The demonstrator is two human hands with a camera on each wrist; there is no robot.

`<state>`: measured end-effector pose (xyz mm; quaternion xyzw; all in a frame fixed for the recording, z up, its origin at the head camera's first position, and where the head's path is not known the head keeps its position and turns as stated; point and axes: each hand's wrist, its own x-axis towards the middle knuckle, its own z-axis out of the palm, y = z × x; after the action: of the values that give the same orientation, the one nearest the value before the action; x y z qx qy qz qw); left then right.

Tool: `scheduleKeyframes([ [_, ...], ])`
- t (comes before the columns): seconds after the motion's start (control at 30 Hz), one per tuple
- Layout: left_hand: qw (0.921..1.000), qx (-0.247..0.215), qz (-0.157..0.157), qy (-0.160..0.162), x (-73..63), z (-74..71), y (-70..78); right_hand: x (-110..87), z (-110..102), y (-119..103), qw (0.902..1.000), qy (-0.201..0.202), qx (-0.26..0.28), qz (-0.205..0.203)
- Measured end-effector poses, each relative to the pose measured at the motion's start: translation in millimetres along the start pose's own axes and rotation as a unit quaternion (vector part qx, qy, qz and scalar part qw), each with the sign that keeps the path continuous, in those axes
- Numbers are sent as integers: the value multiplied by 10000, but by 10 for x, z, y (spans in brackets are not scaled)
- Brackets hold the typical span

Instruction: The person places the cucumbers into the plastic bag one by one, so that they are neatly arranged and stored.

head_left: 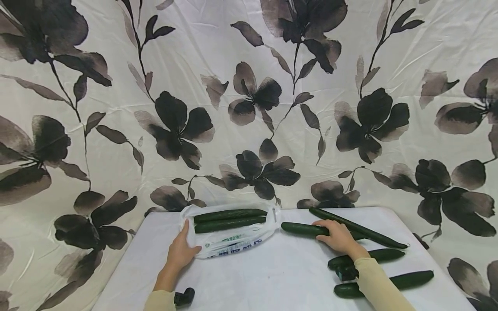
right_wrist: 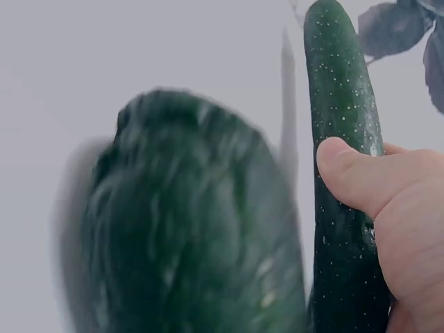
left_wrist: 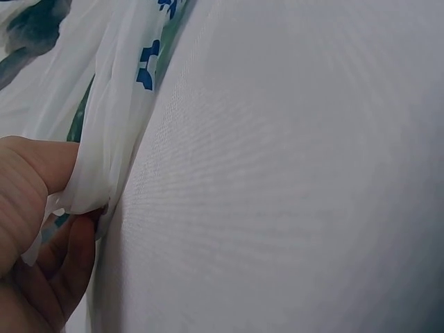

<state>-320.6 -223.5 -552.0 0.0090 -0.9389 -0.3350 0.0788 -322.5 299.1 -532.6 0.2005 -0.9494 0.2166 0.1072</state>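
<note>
A white plastic bag (head_left: 208, 250) with blue and green print lies on the table, two dark green cucumbers (head_left: 229, 224) side by side in its opening. My left hand (head_left: 180, 250) holds the bag's left edge; in the left wrist view, thumb and fingers pinch the thin plastic (left_wrist: 104, 152). To the right of the bag, my right hand (head_left: 335, 235) grips another cucumber (head_left: 298, 229), whose left end points at the bag. The right wrist view shows the thumb across this speckled cucumber (right_wrist: 340, 90).
Behind the right hand a long cucumber (head_left: 375, 233) lies slantwise. Two more, one partly under the right wrist (head_left: 387, 255) and one nearer the front (head_left: 414, 280), lie on the white table (head_left: 264, 280). A floral cloth (head_left: 253, 142) hangs at the back.
</note>
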Motion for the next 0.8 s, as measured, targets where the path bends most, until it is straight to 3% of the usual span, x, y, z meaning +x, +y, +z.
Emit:
scheduleKeyframes([
  [0.2, 10000, 25, 76, 60, 17, -9, -27, 34, -31, -139, 9995, 159, 29, -258],
  [0.8, 9997, -159, 12, -190, 49, -75, -31, 169, -147, -626, 9965, 668, -393, -310],
])
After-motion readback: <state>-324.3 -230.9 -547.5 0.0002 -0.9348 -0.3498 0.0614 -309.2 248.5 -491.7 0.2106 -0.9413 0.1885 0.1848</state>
